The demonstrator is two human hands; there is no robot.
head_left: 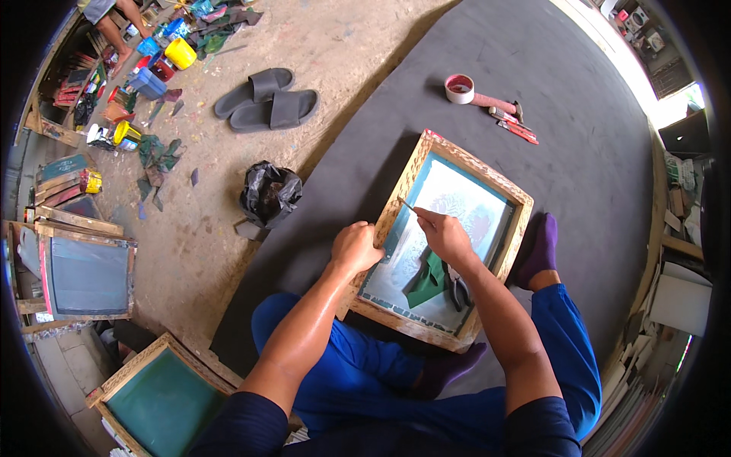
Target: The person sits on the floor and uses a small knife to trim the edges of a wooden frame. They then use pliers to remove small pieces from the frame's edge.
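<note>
A wooden-framed printing screen (519, 228) lies tilted across my lap and the dark mat, with pale mesh inside a blue-green border. My left hand (356, 247) is closed on the left rail of the frame. In the fingers of my right hand (448, 238) is a thin metal tool (410, 206), its tip touching that same rail farther up. Its handle is hidden in the grip, so its kind is unclear. On the mesh below my right hand lie a green scrap (429, 283) and dark-handled pliers (459, 292).
A tape roll (459, 89), a hammer (519, 112) and red cutters (518, 128) lie beyond the screen. Left are a black plastic bag (268, 199), grey slides (276, 111), paint buckets (180, 53) and other screens (90, 274). Part of a person (114, 34) shows at top left.
</note>
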